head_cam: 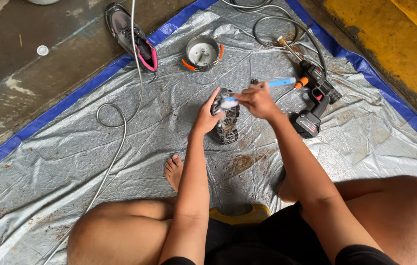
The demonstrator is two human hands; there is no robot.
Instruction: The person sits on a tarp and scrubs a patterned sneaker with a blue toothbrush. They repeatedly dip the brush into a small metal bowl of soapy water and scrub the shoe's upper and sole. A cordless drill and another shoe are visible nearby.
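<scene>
grey shoe point(225, 120) held sole-up, clamped in left hand point(206, 115) over silver tarp point(71, 162). right hand point(257, 100) closed around blue-handled brush point(267, 86), bristles touching sole. black spray gun point(316, 98) just beyond right hand, hose point(115, 132) trailing past left. round metal pot point(202, 52) beyond both hands; second shoe point(130, 34) well apart, beyond left hand.
</scene>
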